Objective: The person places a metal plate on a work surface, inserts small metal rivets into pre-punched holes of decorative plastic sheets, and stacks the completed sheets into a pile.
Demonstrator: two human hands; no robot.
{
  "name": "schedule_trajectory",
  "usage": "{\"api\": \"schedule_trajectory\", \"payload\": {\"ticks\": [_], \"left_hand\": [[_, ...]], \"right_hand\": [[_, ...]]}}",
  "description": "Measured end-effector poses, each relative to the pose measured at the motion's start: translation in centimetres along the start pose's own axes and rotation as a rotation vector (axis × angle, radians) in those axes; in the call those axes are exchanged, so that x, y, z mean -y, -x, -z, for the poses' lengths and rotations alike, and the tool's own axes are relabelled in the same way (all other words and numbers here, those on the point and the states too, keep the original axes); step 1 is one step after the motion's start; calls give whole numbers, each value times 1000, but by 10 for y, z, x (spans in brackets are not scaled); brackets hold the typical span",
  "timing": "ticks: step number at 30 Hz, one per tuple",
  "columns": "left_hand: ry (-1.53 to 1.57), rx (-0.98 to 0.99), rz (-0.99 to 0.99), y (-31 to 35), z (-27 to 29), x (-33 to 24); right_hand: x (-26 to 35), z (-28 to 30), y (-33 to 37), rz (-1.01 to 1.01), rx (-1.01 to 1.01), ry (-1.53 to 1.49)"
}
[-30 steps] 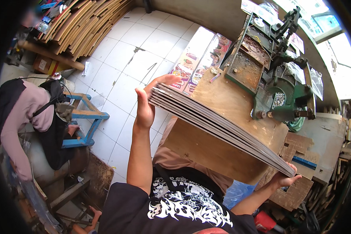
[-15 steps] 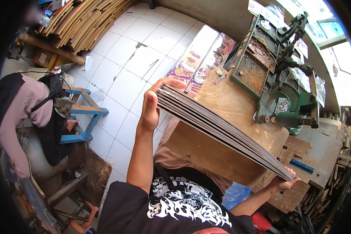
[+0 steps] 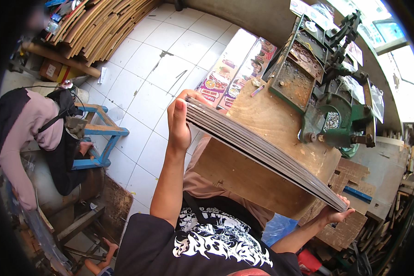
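Between my two hands hangs a stack of several thin, flat boards (image 3: 257,149), seen along its layered edge and tilted from upper left to lower right. My left hand (image 3: 180,120) grips the upper left end, thumb over the near edge and fingers over the far side. At the lower right end, my right hand (image 3: 336,213) is closed round the stack's corner. A dark gap runs near the lowest board. The stack is above a pale wooden worktop (image 3: 257,110), and its underside is hidden from view.
On the right stands a green metal machine (image 3: 336,124) with a tray of small parts (image 3: 295,82). Printed cartons (image 3: 239,69) are beyond the worktop. To the left, another person in a pink sleeve (image 3: 16,161) bends near a blue stool (image 3: 99,133). Wooden strips (image 3: 103,27) are piled far left.
The boards have come closer together, narrowing the gaps between them. Both hands keep their hold at nearly the same places.
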State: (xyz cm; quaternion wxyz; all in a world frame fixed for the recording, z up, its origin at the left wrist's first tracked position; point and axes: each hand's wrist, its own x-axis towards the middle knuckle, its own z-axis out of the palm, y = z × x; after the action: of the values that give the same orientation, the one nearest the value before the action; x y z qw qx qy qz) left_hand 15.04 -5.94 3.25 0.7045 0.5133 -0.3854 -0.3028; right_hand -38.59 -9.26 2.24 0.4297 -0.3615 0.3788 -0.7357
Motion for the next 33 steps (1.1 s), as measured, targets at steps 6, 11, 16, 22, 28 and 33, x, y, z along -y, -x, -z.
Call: {"api": "schedule_trajectory", "payload": {"ticks": [6,11,16,22,28,33], "left_hand": [[-51,-226,-32,-3,-15,2],[-30,-345,15,-4,-19,4],[-74,-354,-32,-6,-19,9],[3,-372,-7,-9,-20,15],[10,-375,13,-8,-17,16],[85,-181,-99,-5,-6,33]], "right_hand": [[-6,-9,-5,49,-287,79],[-6,-11,-8,70,-317,147],[-9,-9,-9,121,-349,200],[-14,6,3,161,-167,55],[-69,55,9,268,-154,226],[-88,75,1,371,-301,467]]}}
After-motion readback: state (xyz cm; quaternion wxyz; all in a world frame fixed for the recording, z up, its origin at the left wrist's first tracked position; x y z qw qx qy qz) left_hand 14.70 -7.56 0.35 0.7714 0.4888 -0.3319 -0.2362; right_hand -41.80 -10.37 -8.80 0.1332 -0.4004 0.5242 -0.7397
